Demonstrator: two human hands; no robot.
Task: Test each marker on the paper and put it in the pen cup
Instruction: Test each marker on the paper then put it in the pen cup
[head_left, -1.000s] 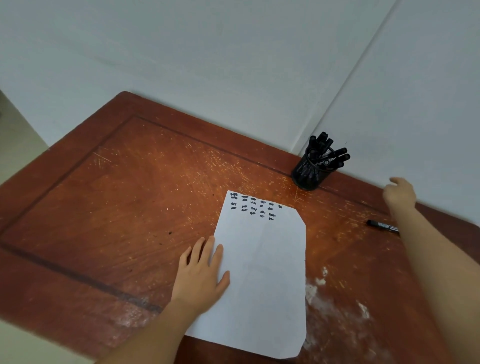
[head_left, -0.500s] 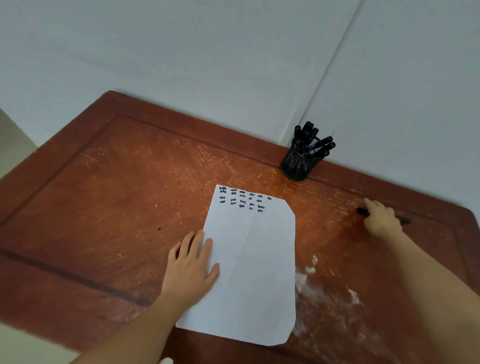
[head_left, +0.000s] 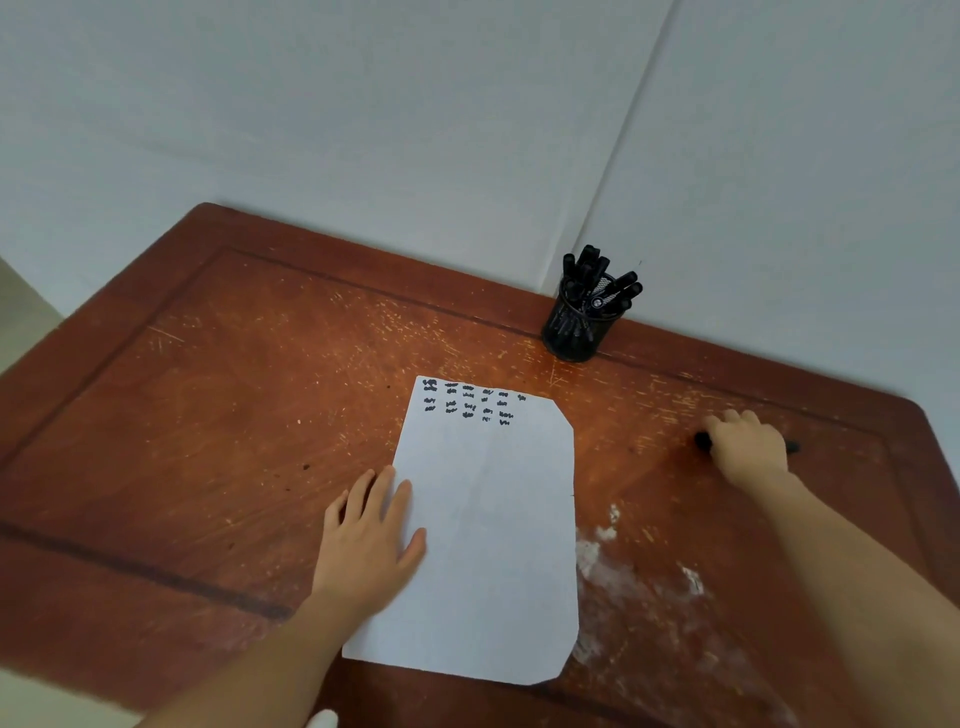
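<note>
A white sheet of paper (head_left: 488, 530) lies on the wooden table, with rows of black test marks near its far edge. My left hand (head_left: 371, 540) rests flat on the sheet's left edge, fingers straight. At the right, my right hand (head_left: 748, 447) curls over a black marker (head_left: 704, 440) that lies on the table; both ends of the marker stick out from under the hand. A black mesh pen cup (head_left: 574, 330) holding several black markers stands at the far edge by the wall.
The red-brown table (head_left: 218, 426) is scratched and has a raised border. White scuffed patches (head_left: 613, 561) mark the surface right of the paper. Pale walls meet in a corner just behind the cup.
My right hand has come down from near the wall onto the marker and closed over it. The left hand stays on the paper. The view has shifted slightly.
</note>
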